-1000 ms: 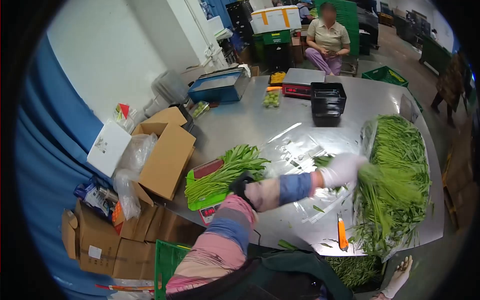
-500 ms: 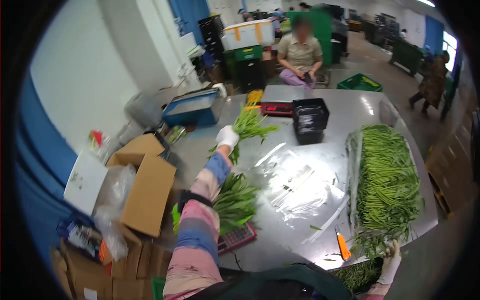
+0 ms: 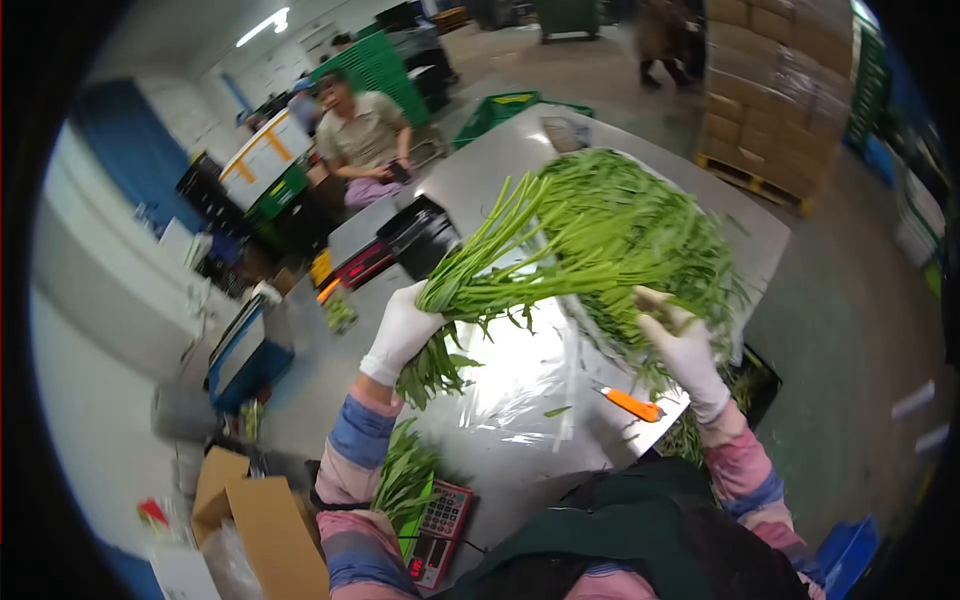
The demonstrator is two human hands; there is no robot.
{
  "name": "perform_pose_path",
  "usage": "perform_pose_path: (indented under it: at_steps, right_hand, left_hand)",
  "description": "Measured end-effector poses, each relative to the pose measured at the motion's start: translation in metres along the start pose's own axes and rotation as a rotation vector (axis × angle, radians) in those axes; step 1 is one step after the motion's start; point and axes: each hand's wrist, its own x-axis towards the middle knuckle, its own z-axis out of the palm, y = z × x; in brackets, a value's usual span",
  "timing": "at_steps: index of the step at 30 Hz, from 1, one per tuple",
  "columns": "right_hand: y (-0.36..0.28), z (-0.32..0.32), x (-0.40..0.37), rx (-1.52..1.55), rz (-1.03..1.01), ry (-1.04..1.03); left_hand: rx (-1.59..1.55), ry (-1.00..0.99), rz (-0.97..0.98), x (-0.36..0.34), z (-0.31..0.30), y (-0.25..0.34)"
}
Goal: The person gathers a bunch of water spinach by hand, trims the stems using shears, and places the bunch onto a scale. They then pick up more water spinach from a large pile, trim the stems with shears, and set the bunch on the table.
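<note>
My left hand (image 3: pixel 402 332), in a white glove, is wrapped round a bunch of green stems (image 3: pixel 490 265), whose leaves hang below the fist. My right hand (image 3: pixel 682 345), also gloved, is at the front right edge of the large pile of leafy greens (image 3: pixel 640 220), with fingers bent near some stems; what they hold, if anything, is too unclear to tell. An orange cutter (image 3: pixel 630 404) lies on the metal table (image 3: pixel 520 480) just left of my right hand. More greens (image 3: pixel 405 475) lie by a red calculator (image 3: pixel 441 525) at the lower left.
A black container (image 3: pixel 420 235) stands beside a red scale (image 3: pixel 365 263). Clear plastic bags (image 3: pixel 515 370) lie mid-table. Cardboard boxes (image 3: pixel 275 535) are at the lower left. Beyond the table sits a person (image 3: pixel 365 140), near a green crate (image 3: pixel 495 118). Stacked cartons (image 3: pixel 765 100) stand behind.
The view has swung right. My left hand has brought its bunch from the far left of the table to beside the pile. My right hand has moved up from the table's edge to the pile.
</note>
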Motion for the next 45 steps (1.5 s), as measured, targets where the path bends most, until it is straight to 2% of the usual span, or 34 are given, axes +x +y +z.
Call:
perform_pose_path:
  at_steps: [2,4,5,8,9,10,12,13,14,16,17,19,20,21,22,23,25,26,27,30,32,35,37,38,40,42,44,45]
  right_hand:
    - [-0.016,-0.003,-0.006,-0.027,0.167,-0.011]
    - [-0.005,-0.010,-0.002,-0.017,0.224,-0.123]
    - [-0.007,-0.012,-0.005,0.079,0.088,-0.122]
    - [0.009,-0.022,-0.005,0.349,0.170,-0.222]
    - [0.007,-0.022,-0.007,0.365,0.135,-0.229]
    - [0.004,-0.025,-0.010,0.424,0.194,-0.235]
    - [-0.005,-0.029,-0.010,0.546,0.295,-0.268]
    - [-0.002,-0.026,-0.011,0.626,0.259,-0.224]
    - [0.000,-0.027,-0.010,0.556,0.276,-0.235]
    - [0.008,-0.031,-0.006,0.406,0.302,-0.265]
    - [0.012,-0.029,-0.010,0.303,0.275,-0.183]
    - [0.022,-0.029,-0.012,0.286,0.394,-0.203]
    - [0.027,-0.028,-0.015,0.272,0.456,-0.207]
    - [0.032,-0.023,-0.021,0.397,0.503,-0.178]
    - [0.035,-0.022,-0.024,0.435,0.477,-0.143]
    - [0.036,-0.022,-0.027,0.474,0.450,-0.106]
    - [0.037,-0.019,-0.027,0.584,0.413,0.042]
    - [0.034,-0.022,-0.025,0.554,0.392,0.032]
    - [0.026,-0.028,-0.021,0.523,0.371,0.023]
    - [0.021,-0.031,-0.013,0.489,0.366,0.016]
    - [0.026,-0.032,-0.010,0.529,0.398,-0.013]
    - [0.055,-0.027,-0.011,1.022,0.422,0.072]
    - [0.065,-0.043,-0.013,0.434,0.035,0.066]
    - [0.070,-0.054,-0.015,0.129,-0.144,0.066]
    - [0.077,-0.087,-0.009,0.578,0.167,0.116]
    - [0.076,-0.125,-0.008,0.894,0.422,0.278]
    - [0.126,-0.172,-0.012,1.176,0.194,0.415]
    - [0.145,-0.201,-0.015,1.300,0.208,0.534]
  left_hand:
    - [0.022,-0.077,0.025,0.005,0.024,0.016]
    - [-0.028,-0.154,0.021,0.011,0.046,0.029]
    - [-0.046,-0.177,0.029,0.013,0.057,0.034]
    - [-0.089,-0.212,0.039,0.018,0.087,0.046]
    - [-0.083,-0.221,0.040,0.020,0.096,0.044]
    - [-0.077,-0.228,0.040,0.023,0.105,0.042]
    - [0.012,-0.210,0.081,0.023,0.124,0.046]
    - [0.068,-0.219,0.076,0.024,0.132,0.041]
    - [0.126,-0.218,0.067,0.025,0.138,0.037]
    - [0.025,-0.244,0.039,0.018,0.152,0.049]
    - [0.059,-0.208,0.053,0.019,0.159,0.044]
    - [0.118,-0.136,0.086,0.018,0.168,0.043]
    - [0.084,-0.083,0.102,0.017,0.174,0.042]
    - [-0.043,-0.057,0.088,0.013,0.178,0.046]
    - [-0.170,-0.035,0.077,0.008,0.183,0.050]
    - [-0.178,-0.048,-0.025,0.010,0.187,0.042]
    - [-0.092,0.009,0.027,0.005,0.196,0.040]
    - [-0.014,0.026,0.064,0.002,0.199,0.039]
    - [-0.013,-0.011,-0.007,0.002,0.201,0.036]
    - [0.024,-0.016,0.012,-0.002,0.205,0.034]
    - [-0.066,-0.025,0.033,-0.002,0.208,0.031]
    - [-0.033,-0.043,0.005,-0.005,0.209,0.041]
    - [0.090,-0.011,0.048,-0.003,0.207,0.036]
    - [0.117,-0.018,-0.013,0.000,0.204,0.028]
    - [0.165,-0.077,-0.132,0.006,0.196,0.009]
    - [-0.046,-0.111,-0.154,0.005,0.186,0.014]
    - [-0.074,-0.100,-0.108,0.006,0.179,0.017]
    - [-0.052,-0.106,-0.081,0.007,0.176,0.016]
